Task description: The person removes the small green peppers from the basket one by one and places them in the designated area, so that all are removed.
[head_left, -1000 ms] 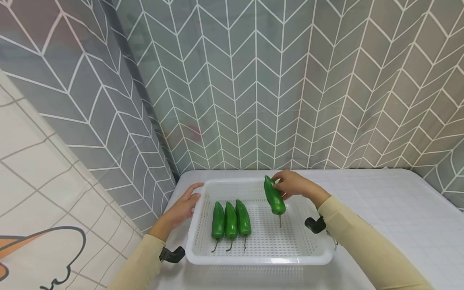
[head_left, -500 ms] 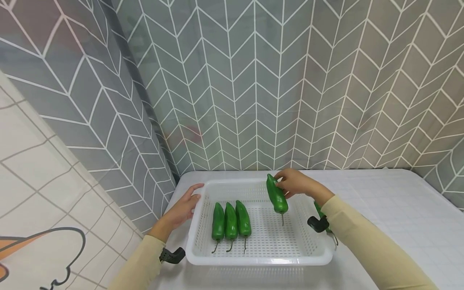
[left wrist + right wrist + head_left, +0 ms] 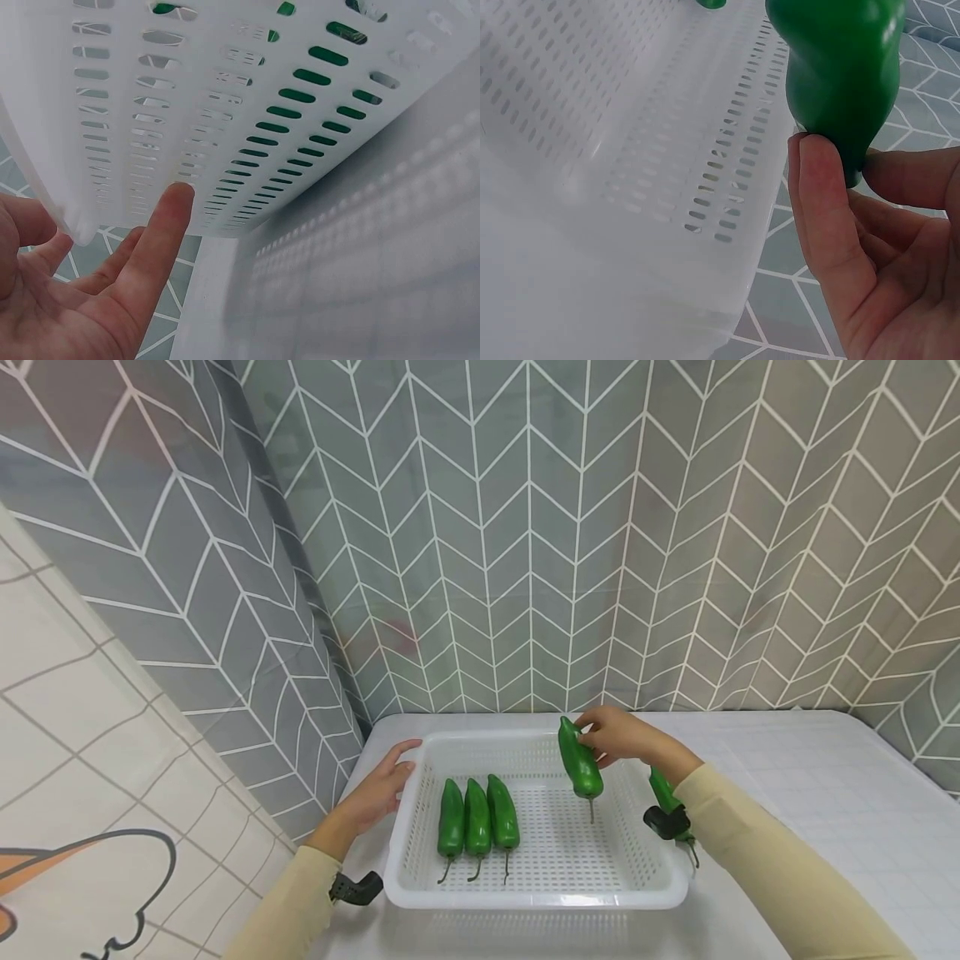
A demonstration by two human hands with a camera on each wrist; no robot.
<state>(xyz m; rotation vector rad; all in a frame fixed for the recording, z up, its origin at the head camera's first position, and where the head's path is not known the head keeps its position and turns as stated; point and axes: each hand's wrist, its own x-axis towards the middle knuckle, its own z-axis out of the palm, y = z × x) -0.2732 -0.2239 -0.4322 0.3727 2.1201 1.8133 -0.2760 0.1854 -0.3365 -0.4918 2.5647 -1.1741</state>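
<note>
My right hand (image 3: 618, 735) pinches a green chili pepper (image 3: 580, 760) above the right half of a white perforated basket (image 3: 536, 900). The pepper is tilted, stem hanging down. In the right wrist view, thumb and fingers grip the narrow end of that pepper (image 3: 844, 67). Three more green peppers (image 3: 478, 818) lie side by side in the basket's left half, stems toward the front. My left hand (image 3: 375, 789) rests at the basket's left side. The left wrist view has its extended finger (image 3: 161, 240) against the outer wall (image 3: 202, 112).
Another green pepper (image 3: 663, 789) lies outside the basket's right wall, partly hidden by the right sleeve (image 3: 765, 852) and black wrist camera (image 3: 666, 822). A white-covered table (image 3: 817, 785) extends right. Patterned curtains (image 3: 555, 543) hang behind, with a white tile-patterned cloth (image 3: 112, 727) at left.
My right hand has moved slightly right and up with the pepper. The pepper beyond the basket's right wall has come into view from behind the forearm. My left hand stays put.
</note>
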